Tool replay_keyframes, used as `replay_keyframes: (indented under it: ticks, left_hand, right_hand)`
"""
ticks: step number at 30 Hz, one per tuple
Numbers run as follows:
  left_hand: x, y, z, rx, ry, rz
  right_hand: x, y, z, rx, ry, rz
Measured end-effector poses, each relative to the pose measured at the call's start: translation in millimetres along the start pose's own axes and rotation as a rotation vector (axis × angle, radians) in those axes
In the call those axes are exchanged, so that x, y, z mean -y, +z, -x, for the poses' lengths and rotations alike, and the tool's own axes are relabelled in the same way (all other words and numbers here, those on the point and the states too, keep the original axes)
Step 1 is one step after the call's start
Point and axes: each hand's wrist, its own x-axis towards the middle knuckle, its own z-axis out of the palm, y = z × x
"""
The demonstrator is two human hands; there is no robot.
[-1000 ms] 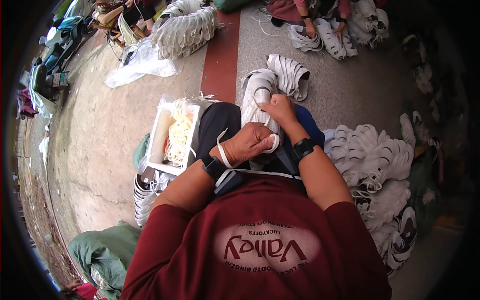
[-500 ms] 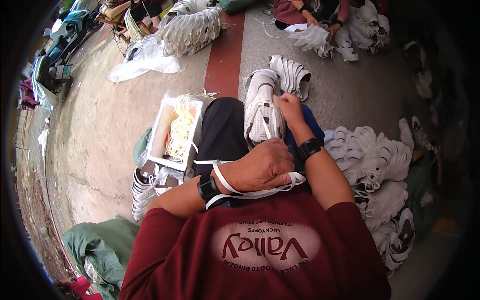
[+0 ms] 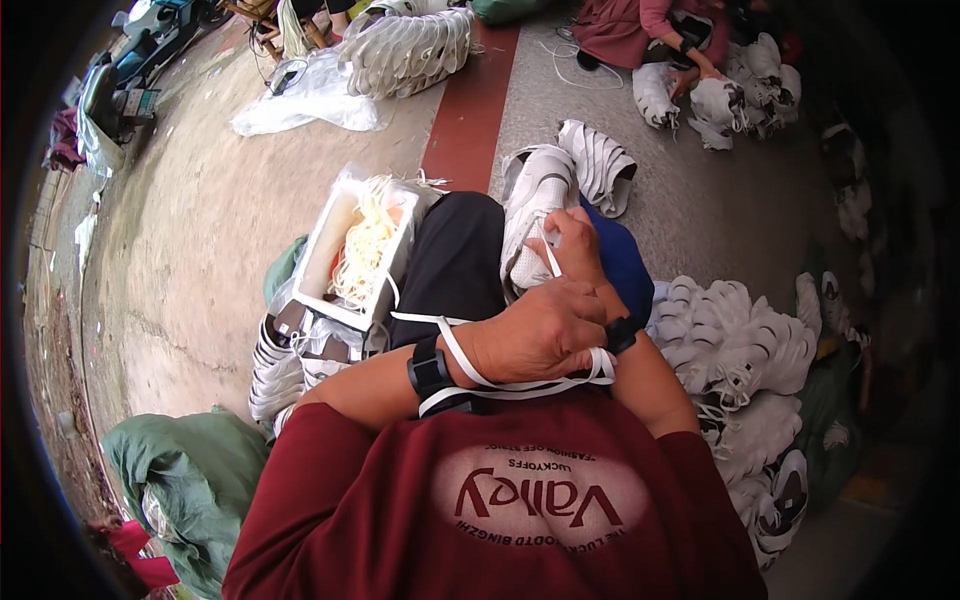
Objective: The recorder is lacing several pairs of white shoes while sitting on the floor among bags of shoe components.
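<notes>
A white shoe upper lies lengthwise over my lap, beside my dark-trousered left leg. My right hand is over the near part of the upper, its fingers pinched on a white shoelace at the lacing area. Closer to my body, my left hand is closed on the same lace, back of the hand up. A long loop of lace trails round my left wrist and past the thumb. The fingers of my left hand are partly hidden, and my right hand covers some of the lacing area.
A white box of loose laces stands left of my leg. Nested uppers lie beyond the shoe, with a heap of uppers to my right. A green sack lies lower left. Far right, another person's hands handle uppers.
My right hand has come from the upper's right side to over its lacing, closer to my left hand. My left hand keeps its hold. The other person's hands have shifted among the uppers.
</notes>
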Motion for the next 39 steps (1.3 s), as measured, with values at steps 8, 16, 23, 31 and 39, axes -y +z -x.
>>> replay_keyframes:
  ticks: [8, 16, 23, 31, 39]
  left_hand:
    - [3.3, -6.1, -2.2, -0.016, 0.026, 0.062]
    - [4.2, -20.2, -5.1, -0.081, 0.013, 0.095]
    - [10.0, -8.6, -11.1, -0.13, 0.043, 0.147]
    - [18.5, -14.0, -3.4, -0.142, -0.062, -0.038]
    - [20.4, -34.3, 14.9, -0.109, -0.361, 0.407]
  right_hand:
    - [-17.3, 10.5, -0.9, -0.159, -0.148, -0.04]
    - [-11.7, -20.9, 32.1, -0.071, -0.243, -0.098]
    - [2.9, 1.2, 3.3, -0.218, -0.242, -0.061]
    - [-2.7, -3.6, -10.5, -0.041, 0.053, -0.671]
    - [-16.6, -19.5, -17.1, -0.14, -0.239, -0.187]
